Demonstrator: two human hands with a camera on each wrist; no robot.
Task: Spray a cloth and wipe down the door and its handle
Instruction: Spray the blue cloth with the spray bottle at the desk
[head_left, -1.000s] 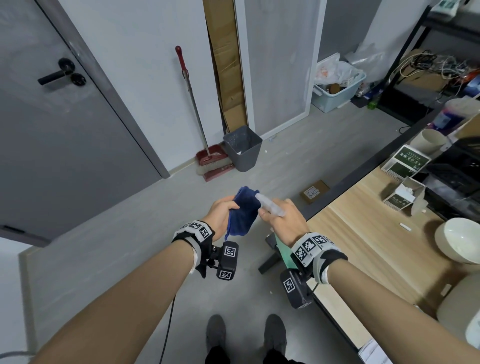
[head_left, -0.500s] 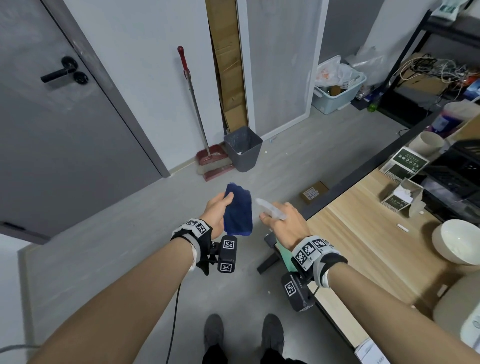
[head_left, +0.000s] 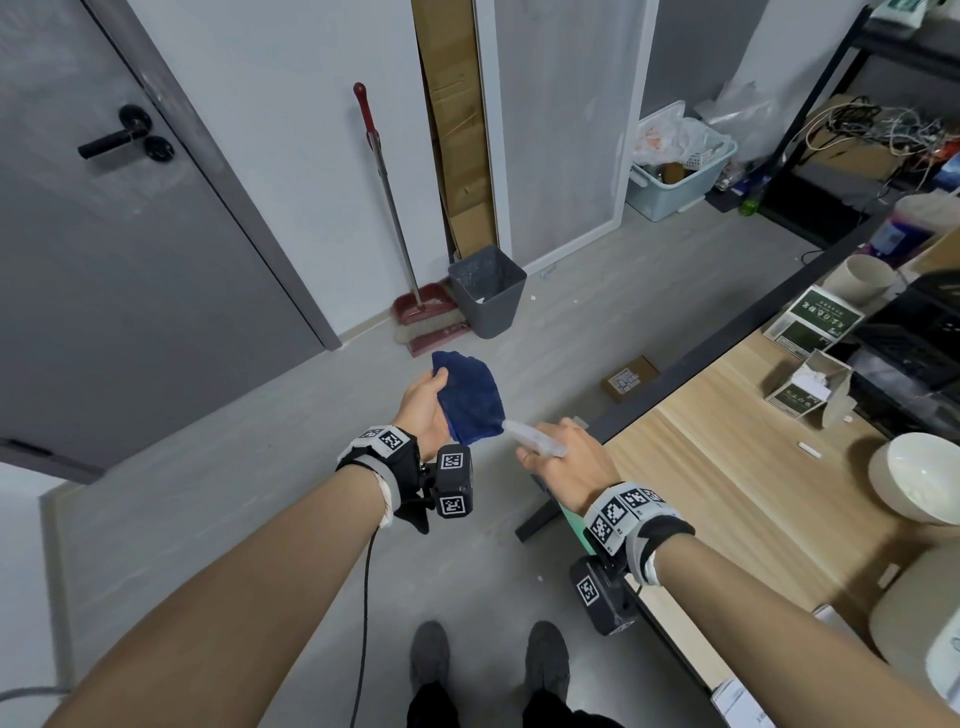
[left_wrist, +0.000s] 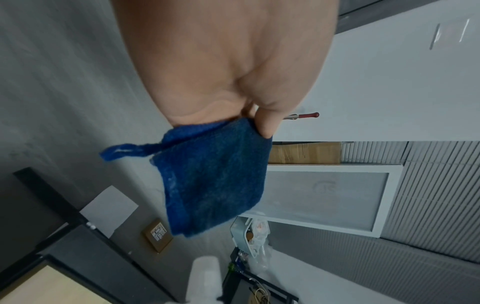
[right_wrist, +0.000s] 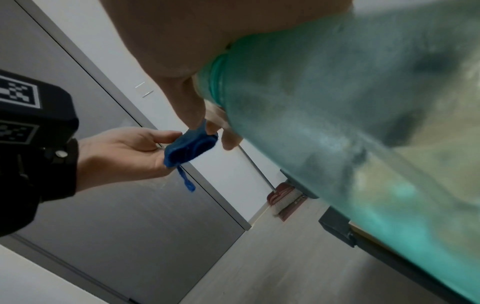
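My left hand (head_left: 423, 402) holds a folded blue cloth (head_left: 470, 397) up in front of me, thumb pinching its top edge (left_wrist: 265, 123). The cloth (left_wrist: 213, 181) hangs flat with a small loop at one corner. My right hand (head_left: 569, 460) grips a green spray bottle (right_wrist: 350, 133) with a clear white spray head (head_left: 532, 439), its nozzle pointing at the cloth from close by. The grey door (head_left: 119, 270) with its black lever handle (head_left: 122, 136) stands at the upper left, well away from both hands.
A red broom and dustpan (head_left: 415, 317) and a grey bin (head_left: 485, 296) stand by the wall beyond the cloth. A wooden table (head_left: 753, 467) with boxes and a white bowl (head_left: 919, 475) lies to my right. A small cardboard box (head_left: 628, 376) sits on the floor.
The left hand has spread the cloth flatter and turned it toward the bottle. The right hand has drawn back and lower, so the nozzle now points at the cloth's lower edge.
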